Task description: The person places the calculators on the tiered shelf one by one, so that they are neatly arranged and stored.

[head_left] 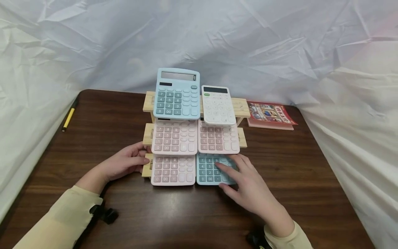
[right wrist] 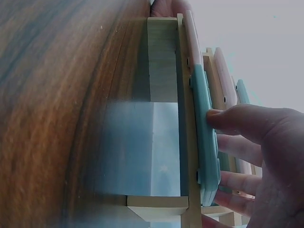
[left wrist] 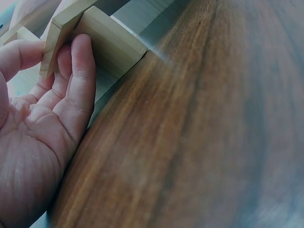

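A three-step wooden rack (head_left: 241, 108) stands mid-table, two calculators per step. On the bottom step, a pink calculator (head_left: 173, 169) sits left of a blue calculator (head_left: 206, 171). My right hand (head_left: 250, 185) holds the blue one at its right side, thumb at the front edge and index finger over the keys. The left wrist view shows my left hand (left wrist: 52, 109) pinching the left end of a wooden slat (left wrist: 61, 35), fingers behind it. Two pink calculators, left (head_left: 175, 138) and right (head_left: 218, 140), fill the middle step. A larger blue calculator (head_left: 177, 93) and a white calculator (head_left: 218, 107) top the rack.
A red illustrated booklet (head_left: 270, 114) lies behind the rack at the right. On the table's (head_left: 174, 221) left side rests a yellow-and-black marker (head_left: 69, 116). White sheeting (head_left: 199, 38) hangs behind and on both sides.
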Demonstrator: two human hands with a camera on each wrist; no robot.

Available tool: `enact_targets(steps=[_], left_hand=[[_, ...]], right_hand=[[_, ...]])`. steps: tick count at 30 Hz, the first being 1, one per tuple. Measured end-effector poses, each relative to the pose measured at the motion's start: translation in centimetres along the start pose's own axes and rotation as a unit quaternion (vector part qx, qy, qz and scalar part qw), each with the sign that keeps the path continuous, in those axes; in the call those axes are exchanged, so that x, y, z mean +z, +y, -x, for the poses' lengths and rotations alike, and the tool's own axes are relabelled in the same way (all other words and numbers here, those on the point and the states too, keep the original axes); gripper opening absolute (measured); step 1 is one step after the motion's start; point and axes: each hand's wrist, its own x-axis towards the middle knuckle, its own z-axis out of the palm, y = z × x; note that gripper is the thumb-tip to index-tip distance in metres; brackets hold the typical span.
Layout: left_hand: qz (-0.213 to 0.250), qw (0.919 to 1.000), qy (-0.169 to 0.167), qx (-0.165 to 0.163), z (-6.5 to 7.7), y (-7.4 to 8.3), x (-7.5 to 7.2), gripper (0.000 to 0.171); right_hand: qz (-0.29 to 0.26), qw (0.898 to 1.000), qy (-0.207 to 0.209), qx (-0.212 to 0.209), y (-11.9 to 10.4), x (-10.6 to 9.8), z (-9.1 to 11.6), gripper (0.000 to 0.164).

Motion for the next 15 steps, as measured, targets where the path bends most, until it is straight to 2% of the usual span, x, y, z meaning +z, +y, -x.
enact_targets(steps=[10,15], left_hand=[[0.003,1.0,0.002,-0.003,0.07,-0.17,-0.38,0.048],[0.006,1.0,-0.003,0.003,-0.14,-0.09,-0.17,0.046]], right_hand=[[-0.022,1.0,0.002,-0.009,0.46,0.48,-0.12,0.059],[-0.055,0.998,0.008,-0.005,1.03,-0.42,0.31,0.054]])
